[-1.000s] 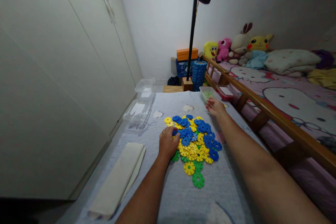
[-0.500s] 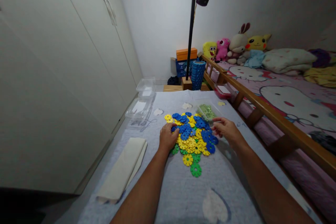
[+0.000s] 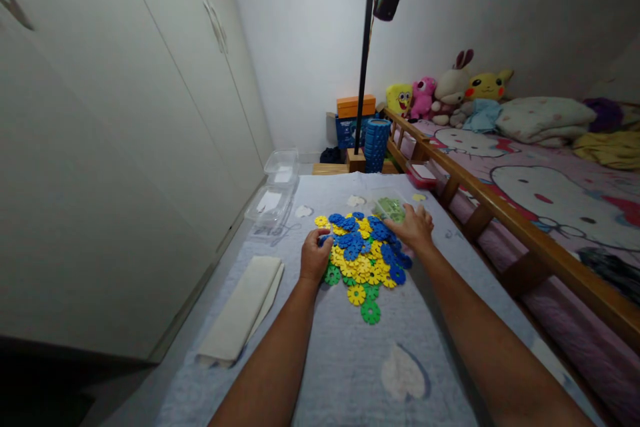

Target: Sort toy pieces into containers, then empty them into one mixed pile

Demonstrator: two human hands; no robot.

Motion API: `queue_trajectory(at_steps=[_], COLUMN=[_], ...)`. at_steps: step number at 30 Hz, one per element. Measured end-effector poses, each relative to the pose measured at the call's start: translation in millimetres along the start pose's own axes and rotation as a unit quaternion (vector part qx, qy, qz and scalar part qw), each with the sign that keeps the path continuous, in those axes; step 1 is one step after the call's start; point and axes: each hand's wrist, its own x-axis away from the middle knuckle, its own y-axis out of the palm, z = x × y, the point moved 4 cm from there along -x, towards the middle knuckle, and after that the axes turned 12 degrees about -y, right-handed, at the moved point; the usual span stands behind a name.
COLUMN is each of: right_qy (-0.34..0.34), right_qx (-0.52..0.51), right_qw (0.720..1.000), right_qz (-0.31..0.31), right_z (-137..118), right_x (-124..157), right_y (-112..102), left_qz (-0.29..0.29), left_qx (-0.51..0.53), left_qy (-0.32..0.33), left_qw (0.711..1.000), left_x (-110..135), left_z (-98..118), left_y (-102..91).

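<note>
A heap of notched plastic snowflake discs [image 3: 357, 260] in blue, yellow and green lies on the cloth-covered table. At the heap's left edge, my left hand [image 3: 315, 257] has its fingers curled, and a blue disc [image 3: 326, 239] shows between thumb and fingers. My right hand [image 3: 414, 227] reaches past the heap's far right side. Its thumb and fingers straddle the near right part of a clear plastic box [image 3: 375, 195] that contains light green pieces [image 3: 391, 208]. My palm hides that part of the box.
A folded cream cloth [image 3: 243, 310] lies on the left. Clear containers [image 3: 270, 203] stand at the table's far left, a red-edged box [image 3: 421, 175] at its far right. Beside the table runs a wooden bed rail [image 3: 480, 193]. A dark pole [image 3: 364, 67] rises behind.
My right hand has moved from the heap's right side up and leftward onto the clear box. My left hand has shifted slightly, with a blue disc now showing at its fingers.
</note>
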Motion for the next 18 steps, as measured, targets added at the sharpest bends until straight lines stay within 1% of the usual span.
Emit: queue_trajectory(at_steps=[3, 6, 11, 13, 14, 18], right_qy=[0.000, -0.006, 0.042, 0.046, 0.034, -0.043], right_qx=[-0.016, -0.038, -0.134, -0.172, -0.189, -0.242], right_qw=[1.000, 0.999, 0.990, 0.984, 0.981, 0.968], right_qz=[-0.003, 0.011, 0.007, 0.014, 0.022, 0.043], right_z=[5, 8, 11, 7, 4, -19], right_x=[-1, -1, 12, 20, 25, 46], right_y=[3, 2, -8, -13, -15, -21], left_qz=[-0.003, -0.004, 0.000, 0.011, 0.016, 0.019], left_qx=[0.014, 0.030, 0.013, -0.009, -0.021, -0.049], left_qy=[-0.006, -0.006, 0.010, 0.031, 0.049, 0.142], left_qw=[1.000, 1.000, 1.000, 0.999, 0.998, 0.988], left_x=[0, 0, 2, 5, 8, 23], left_z=[-1, -1, 3, 7, 10, 26], left_y=[-0.1, 0.0, -1.3, -3.1, -4.0, -4.6])
